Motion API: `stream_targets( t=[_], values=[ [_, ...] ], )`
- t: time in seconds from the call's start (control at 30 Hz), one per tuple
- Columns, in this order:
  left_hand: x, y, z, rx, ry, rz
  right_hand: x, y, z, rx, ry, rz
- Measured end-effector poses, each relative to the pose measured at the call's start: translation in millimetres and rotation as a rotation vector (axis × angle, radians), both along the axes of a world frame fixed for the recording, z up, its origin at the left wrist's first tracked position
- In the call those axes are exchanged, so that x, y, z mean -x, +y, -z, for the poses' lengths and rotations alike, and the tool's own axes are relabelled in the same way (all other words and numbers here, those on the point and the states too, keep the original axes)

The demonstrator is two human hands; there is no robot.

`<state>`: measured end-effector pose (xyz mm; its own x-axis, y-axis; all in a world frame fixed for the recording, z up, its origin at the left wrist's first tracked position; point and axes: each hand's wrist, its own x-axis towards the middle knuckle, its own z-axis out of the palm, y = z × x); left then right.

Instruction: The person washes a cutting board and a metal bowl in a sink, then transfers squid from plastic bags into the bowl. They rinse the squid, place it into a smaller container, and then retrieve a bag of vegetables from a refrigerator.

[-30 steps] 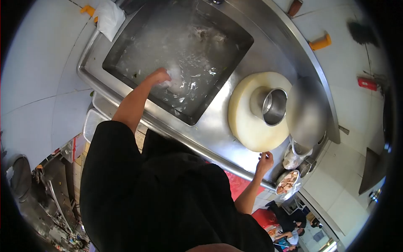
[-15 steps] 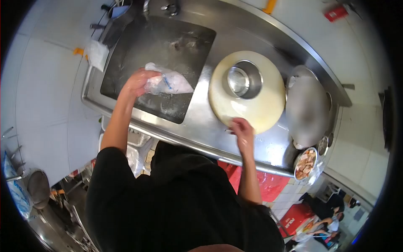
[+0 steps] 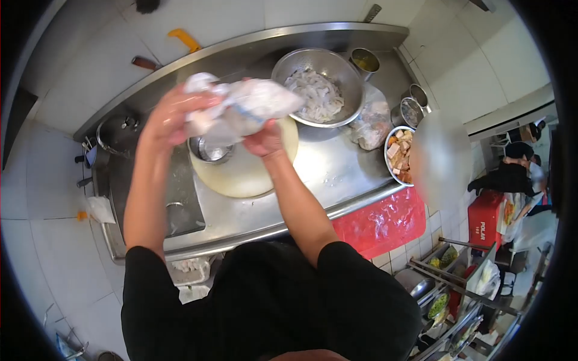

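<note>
A clear plastic bag (image 3: 259,107) with pale contents hangs over the counter, slightly blurred. My left hand (image 3: 171,117) grips its bunched end, fingers closed. Below the bag, my right hand (image 3: 264,139) holds its underside, the fingers partly hidden behind the plastic. Beneath both hands lies a thick round cutting board (image 3: 241,180), bearing a round metal container (image 3: 212,153) that the bag and hands partly cover. To the right of the board, a large metal bowl (image 3: 356,99) contains pale, whitish strips.
The sink basin (image 3: 180,210) is at the left. Along the counter's right side are a filled plastic bag (image 3: 372,117), a bowl of cubed pieces (image 3: 398,156) and small metal cups (image 3: 364,60). A red surface (image 3: 385,222) lies below the front edge. People (image 3: 512,174) are at far right.
My left hand has brought the bag out from over the sink to above the cutting board. My right hand has left the board's edge and taken the bag. The view has turned right.
</note>
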<state>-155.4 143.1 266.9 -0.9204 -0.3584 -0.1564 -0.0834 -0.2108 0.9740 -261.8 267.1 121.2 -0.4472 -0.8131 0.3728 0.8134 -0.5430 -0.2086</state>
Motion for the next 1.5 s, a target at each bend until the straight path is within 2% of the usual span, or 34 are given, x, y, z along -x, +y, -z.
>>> stream_targets(
  t=[0.03, 0.07, 0.13, 0.23, 0.33, 0.43, 0.53, 0.6, 0.67, 0.73, 0.77, 0.9, 1.0, 1.03, 1.13, 1.17, 1.23, 1.27, 1.33, 1.37, 1.4, 1.47, 1.5],
  values=[
    [29.8, 12.3, 6.7, 0.021, -0.02, 0.041, 27.5, 17.1, 28.9, -0.074, -0.095, 0.014],
    [58.2, 23.4, 15.7, 0.039, -0.04, 0.082, 51.7, 36.3, 43.9, -0.216, -0.01, 0.206],
    [108.3, 42.3, 36.5, 0.134, -0.075, 0.008, 95.3, 80.5, 55.6, -0.281, -0.022, 0.359],
    [165.5, 66.2, 46.5, 0.226, -0.106, 0.065, 133.7, 141.4, 72.0, -0.385, -0.143, 0.526],
    [230.7, 60.4, 99.5, 0.222, -0.083, 0.077, 153.7, 193.7, 91.9, -0.314, -0.187, 0.551],
    [278.0, 54.6, 162.3, 0.363, -0.269, -0.012, 157.5, 232.3, 99.8, -0.342, -0.213, 0.625],
    [289.1, 50.9, 218.7, 1.238, -0.476, 0.248, 154.0, 259.4, 115.5, -0.44, -0.247, 0.665],
    [285.0, 68.1, 221.1, 1.404, -0.563, 0.167, 150.8, 276.3, 135.7, -0.482, -0.257, 0.668],
    [281.5, 84.6, 225.9, 1.337, -0.529, 0.237, 144.6, 288.0, 157.2, -0.484, -0.308, 0.654],
    [282.9, 98.0, 230.7, 1.027, -0.378, 0.445, 135.3, 294.5, 175.7, -0.481, -0.358, 0.646],
    [286.4, 102.7, 258.5, 1.147, -0.28, 0.484, 128.8, 294.1, 171.1, -0.479, -0.373, 0.636],
    [283.9, 125.2, 272.0, 1.298, -0.313, 0.445, 112.6, 300.3, 176.8, -0.487, -0.437, 0.597],
    [292.7, 127.4, 276.9, 1.304, -0.369, 0.417, 107.7, 306.9, 177.9, -0.481, -0.439, 0.56],
    [291.4, 125.1, 277.7, 1.255, -0.304, 0.385, 106.7, 308.7, 177.5, -0.483, -0.442, 0.555],
    [260.3, 112.6, 243.5, 1.149, -0.116, 0.267, 107.2, 314.5, 181.2, -0.519, -0.453, 0.559],
    [235.5, 110.6, 218.8, 1.146, -0.046, 0.211, 108.2, 314.5, 181.2, -0.517, -0.447, 0.557],
    [175.5, 101.1, 172.8, 1.071, -0.099, 0.23, 110.3, 314.1, 179.3, -0.514, -0.436, 0.557],
    [136.7, 96.4, 160.6, 1.086, -0.246, 0.228, 112.8, 312.5, 179.1, -0.511, -0.431, 0.552],
    [59.1, 82.3, 132.5, 1.128, -0.603, 0.401, 119.7, 306.3, 179.4, -0.511, -0.43, 0.542],
    [17.5, 72.7, 129.1, 1.055, -0.827, 0.422, 123.2, 301.4, 178.4, -0.503, -0.419, 0.518],
    [-42.2, 44.2, 151.2, 1.296, -0.815, 0.527, 126.1, 294.8, 176.7, -0.497, -0.41, 0.5],
    [-105.7, 36.7, 136.2, 1.366, -1.465, 0.486, 127.3, 284.7, 175.5, -0.5, -0.39, 0.494],
    [-112.8, 35.5, 119.8, 1.365, -1.527, 0.453, 129.1, 274.3, 174.5, -0.502, -0.37, 0.498]
  ],
)
